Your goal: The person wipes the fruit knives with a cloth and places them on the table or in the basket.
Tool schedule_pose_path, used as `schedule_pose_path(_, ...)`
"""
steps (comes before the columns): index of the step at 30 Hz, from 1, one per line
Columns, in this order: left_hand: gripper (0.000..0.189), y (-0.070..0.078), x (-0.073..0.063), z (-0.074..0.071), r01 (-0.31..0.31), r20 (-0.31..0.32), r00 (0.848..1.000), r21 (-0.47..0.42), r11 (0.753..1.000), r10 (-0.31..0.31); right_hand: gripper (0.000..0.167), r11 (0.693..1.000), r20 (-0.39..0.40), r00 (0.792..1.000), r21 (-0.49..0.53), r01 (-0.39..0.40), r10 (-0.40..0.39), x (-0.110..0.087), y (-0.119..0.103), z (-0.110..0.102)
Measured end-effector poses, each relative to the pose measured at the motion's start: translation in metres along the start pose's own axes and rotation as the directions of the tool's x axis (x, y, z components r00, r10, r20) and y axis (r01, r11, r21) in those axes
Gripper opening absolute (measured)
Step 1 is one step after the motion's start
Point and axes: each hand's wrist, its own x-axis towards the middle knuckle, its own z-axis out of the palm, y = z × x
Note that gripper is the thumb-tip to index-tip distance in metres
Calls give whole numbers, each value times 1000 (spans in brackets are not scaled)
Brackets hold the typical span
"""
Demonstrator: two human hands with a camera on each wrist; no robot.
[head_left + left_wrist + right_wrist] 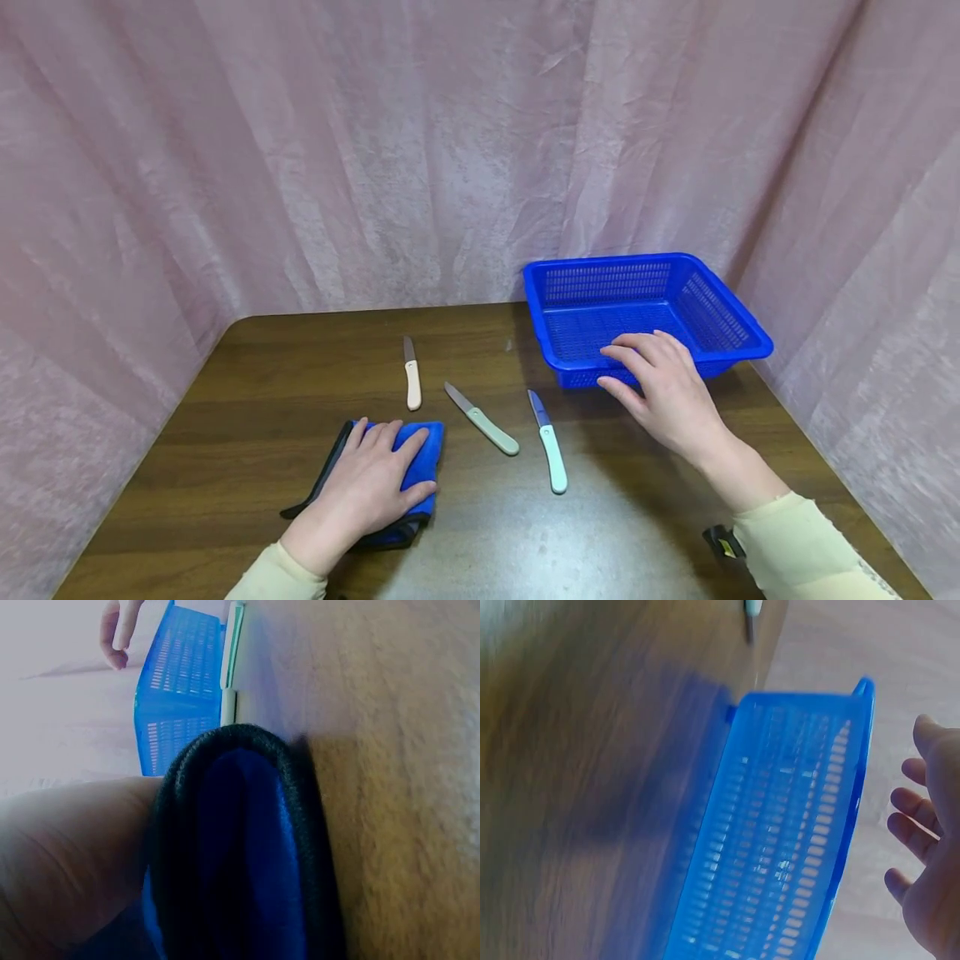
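Spread over a folded blue cloth with black edging (426,462), my left hand (367,483) rests with its fingers extended. In the left wrist view the cloth's rounded black fold (232,739) fills the middle, the thumb lying along it. My right hand (671,404) is raised by the near side of a blue plastic basket (585,329), fingers loosely bent and nothing in them. The right wrist view shows those fingers apart from the basket's slotted wall (780,825). Between the hands lie a green-handled knife (491,429) and a pale mint-handled knife (553,458).
Farther back on the brown wooden table (262,392) lies a cream-handled knife (412,383), its blade toward the curtain. Pink curtains (390,167) hang close behind the table and along both sides. A small black object (723,542) is beside the right sleeve.
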Motion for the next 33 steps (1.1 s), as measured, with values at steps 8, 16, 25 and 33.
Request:
schedule_pose_path(8, 70, 1, 1, -2, -14, -17, 1000, -3, 1000, 14, 62, 998, -6, 998, -2, 67, -67, 1, -28, 5)
schedule_pose_path(16, 68, -1, 3, -3, -25, -11, 1000, 14, 1000, 25, 58, 992, 8, 992, -11, 129, -129, -3, -45, 9)
schedule_pose_path(25, 65, -3, 5, -5, -56, -30, 998, -11, 998, 56, 50, 983, 58, 981, -4, 185, -184, -8, -58, 17)
schedule_pose_path(33, 68, -1, 5, -6, -42, -16, 999, -38, 998, 42, 40, 984, 158, 972, -6, 176, -173, -16, -71, 27)
